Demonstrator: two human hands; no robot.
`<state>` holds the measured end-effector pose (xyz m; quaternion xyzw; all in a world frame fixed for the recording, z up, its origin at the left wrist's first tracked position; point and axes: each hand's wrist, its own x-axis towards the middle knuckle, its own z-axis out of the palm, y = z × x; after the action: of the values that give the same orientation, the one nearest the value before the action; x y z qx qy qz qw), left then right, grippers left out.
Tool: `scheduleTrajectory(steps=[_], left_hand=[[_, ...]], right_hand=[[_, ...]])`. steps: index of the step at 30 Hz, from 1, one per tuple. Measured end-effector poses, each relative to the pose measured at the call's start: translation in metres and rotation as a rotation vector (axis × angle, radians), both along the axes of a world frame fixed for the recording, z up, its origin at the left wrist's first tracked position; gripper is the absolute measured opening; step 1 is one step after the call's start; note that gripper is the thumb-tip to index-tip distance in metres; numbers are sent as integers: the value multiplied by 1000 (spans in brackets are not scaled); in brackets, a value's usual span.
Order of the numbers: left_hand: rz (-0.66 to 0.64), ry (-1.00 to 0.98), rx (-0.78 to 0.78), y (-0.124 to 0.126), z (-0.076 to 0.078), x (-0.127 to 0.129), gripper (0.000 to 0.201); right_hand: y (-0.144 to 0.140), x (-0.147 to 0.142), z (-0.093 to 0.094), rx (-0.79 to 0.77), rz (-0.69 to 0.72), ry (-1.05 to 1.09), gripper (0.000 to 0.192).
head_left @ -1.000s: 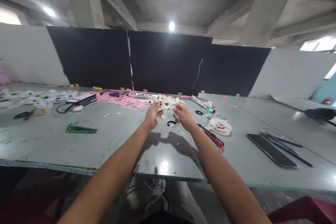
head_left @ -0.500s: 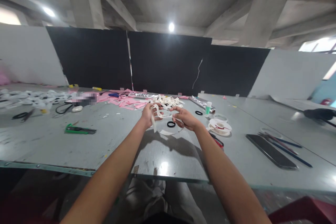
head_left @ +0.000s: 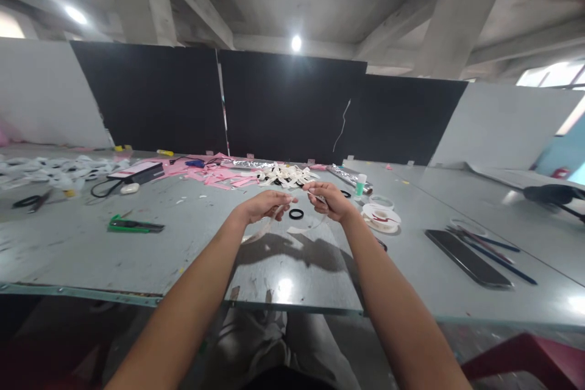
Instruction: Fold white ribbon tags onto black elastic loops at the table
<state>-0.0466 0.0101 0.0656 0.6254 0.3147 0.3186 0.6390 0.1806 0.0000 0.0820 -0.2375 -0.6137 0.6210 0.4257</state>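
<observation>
My left hand (head_left: 264, 204) and my right hand (head_left: 329, 200) are held side by side above the grey table (head_left: 205, 256), each pinching part of a thin white strip (head_left: 301, 226) that hangs in a loop between them. The strip's left end trails down below my left hand. A small black ring (head_left: 296, 214) lies on the table between the hands. Just beyond them sits a pile of white strips (head_left: 286, 174).
To the right lie a white tape reel (head_left: 381, 217), a black phone (head_left: 467, 248) and blue pens (head_left: 496, 250). A green box cutter (head_left: 132, 225) and black scissors (head_left: 28, 201) lie to the left. Pink scraps (head_left: 219, 174), foil (head_left: 348, 178) and a small bottle (head_left: 361, 184) sit farther back.
Both hands have drawn back from the pile toward me and lowered. The bunched white strip they held has stretched out into a single hanging loop. The view tilted slightly.
</observation>
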Motion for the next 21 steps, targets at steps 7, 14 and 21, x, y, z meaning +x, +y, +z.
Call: scheduleTrajectory(steps=[7,14,21], left_hand=[[131,-535,-180,6,2,9,23],[164,-951,-244,-1,3,19,21],[235,-1039,-254,-1,1,25,27]], right_hand=[[-2,0,-1,-13,-65,158,31],[-3,-17,-5,26,-39,226,31],[3,-31,-13,25,-202,251,30]])
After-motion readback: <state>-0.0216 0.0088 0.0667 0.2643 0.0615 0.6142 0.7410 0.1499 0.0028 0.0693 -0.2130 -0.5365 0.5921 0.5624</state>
